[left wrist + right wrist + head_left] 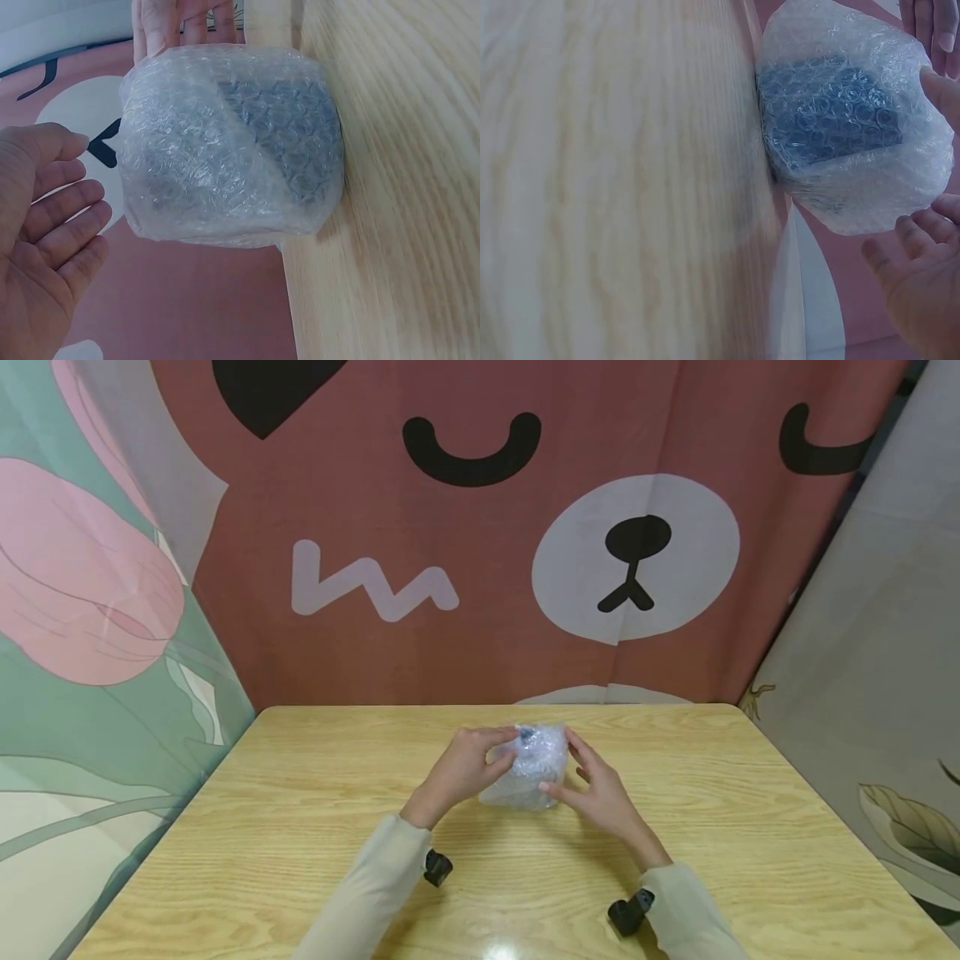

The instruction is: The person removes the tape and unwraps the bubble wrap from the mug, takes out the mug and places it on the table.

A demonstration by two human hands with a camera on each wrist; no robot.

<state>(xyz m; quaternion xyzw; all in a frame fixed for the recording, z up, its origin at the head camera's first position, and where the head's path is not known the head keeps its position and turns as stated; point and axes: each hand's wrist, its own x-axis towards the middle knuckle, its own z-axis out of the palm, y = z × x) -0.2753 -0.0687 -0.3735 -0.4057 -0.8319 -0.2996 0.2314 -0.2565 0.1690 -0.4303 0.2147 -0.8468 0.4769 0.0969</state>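
The bench [225,835] is of light wood colour with a fine grain, and its far corners are rounded. Near the bottom of the head view, a bright spot [498,952] shines on it. Behind it hangs a red cloth [360,652], on which an animal face is printed: two black curved eyes, a white muzzle [570,568] with a black nose [637,537], and a pale zigzag [377,583]. At the left there is a green cloth [112,727] with a pink flower [82,577]; at the right, a grey cloth [855,635] with a brownish leaf [918,822].
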